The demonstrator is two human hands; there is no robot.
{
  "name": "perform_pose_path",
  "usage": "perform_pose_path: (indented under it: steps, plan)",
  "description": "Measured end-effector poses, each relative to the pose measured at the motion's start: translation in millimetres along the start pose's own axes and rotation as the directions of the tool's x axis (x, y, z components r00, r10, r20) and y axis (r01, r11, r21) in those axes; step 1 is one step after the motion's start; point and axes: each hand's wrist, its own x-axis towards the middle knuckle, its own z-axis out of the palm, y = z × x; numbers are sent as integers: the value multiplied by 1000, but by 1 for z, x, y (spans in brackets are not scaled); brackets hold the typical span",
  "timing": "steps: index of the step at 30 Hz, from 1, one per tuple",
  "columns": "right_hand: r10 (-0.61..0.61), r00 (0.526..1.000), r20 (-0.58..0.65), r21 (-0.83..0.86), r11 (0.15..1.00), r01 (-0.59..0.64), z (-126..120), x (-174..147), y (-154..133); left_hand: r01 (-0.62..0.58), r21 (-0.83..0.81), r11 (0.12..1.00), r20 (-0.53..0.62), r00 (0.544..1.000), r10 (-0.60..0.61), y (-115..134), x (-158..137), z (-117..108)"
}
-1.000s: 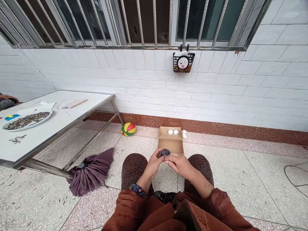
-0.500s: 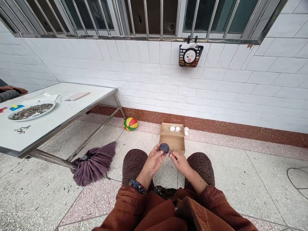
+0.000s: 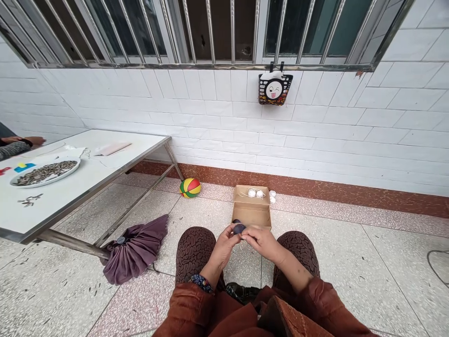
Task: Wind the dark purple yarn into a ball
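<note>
My left hand (image 3: 224, 244) is closed round a small dark grey-blue ball of yarn (image 3: 239, 229), thumb toward me. My right hand (image 3: 261, 241) meets it from the right, thumb and fingers pinched together against the ball's near side and partly covering it. Any strand between those fingertips is too small to make out. Just beyond both hands, an open cardboard box (image 3: 251, 213) stands on the floor. Two white balls of yarn (image 3: 256, 193) with loose thread rest on its raised lid, and more white balls (image 3: 272, 196) lie right beside it.
At left stands a white table (image 3: 105, 175) carrying a plate of sunflower seeds (image 3: 45, 172); another person's hand (image 3: 34, 140) is at its far edge. A folded purple umbrella (image 3: 136, 250) leans by the table leg. A colourful ball (image 3: 190, 187) sits near the wall. A black basket (image 3: 275, 89) hangs from the window bars.
My right hand has moved in from beside the yarn ball onto it, covering part of it. The ball has turned and dipped slightly in my left hand. The view has tilted up a little.
</note>
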Motion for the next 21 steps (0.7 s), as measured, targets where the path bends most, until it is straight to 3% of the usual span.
perform_pose_path:
  steps: [4, 10, 16, 21]
  plan:
    - [11, 998, -59, -50, 999, -14, -15, 19, 20, 8, 86, 996, 169, 985, -22, 9, -9, 9]
    - [101, 967, -233, 43, 995, -93, 6, 10, 50, 59, -100, 993, 299, 954, -26, 27, -17, 19]
    - [182, 972, -146, 57, 983, -176, 29, -20, 42, 56, -252, 966, 159, 987, -15, 33, -6, 12]
    - [85, 996, 39, 31, 996, -87, 21, -25, 16, 3, -255, 967, -12, 1000, -6, 36, 4, 4]
